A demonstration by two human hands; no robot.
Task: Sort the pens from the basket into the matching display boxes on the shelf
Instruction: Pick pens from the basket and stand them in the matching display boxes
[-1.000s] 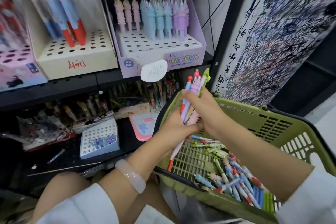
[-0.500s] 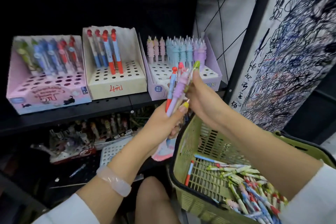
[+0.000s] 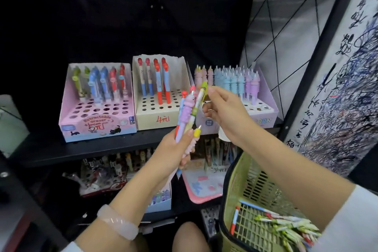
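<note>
My left hand grips a bunch of pens upright in front of the shelf. My right hand pinches the top of a green-capped pen in that bunch. Three display boxes stand on the shelf: a pink box at left, a cream box in the middle, and a lilac unicorn box at right, partly hidden by my right hand. The green basket at lower right holds several loose pens.
The black shelf carries the boxes. Below it lie more stationery, a small white box and a pink pad. A scribbled test sheet hangs at right on the black frame.
Both hands have lifted the pen bunch up from the basket to shelf height. My right hand has moved to the top of the green-capped pen.
</note>
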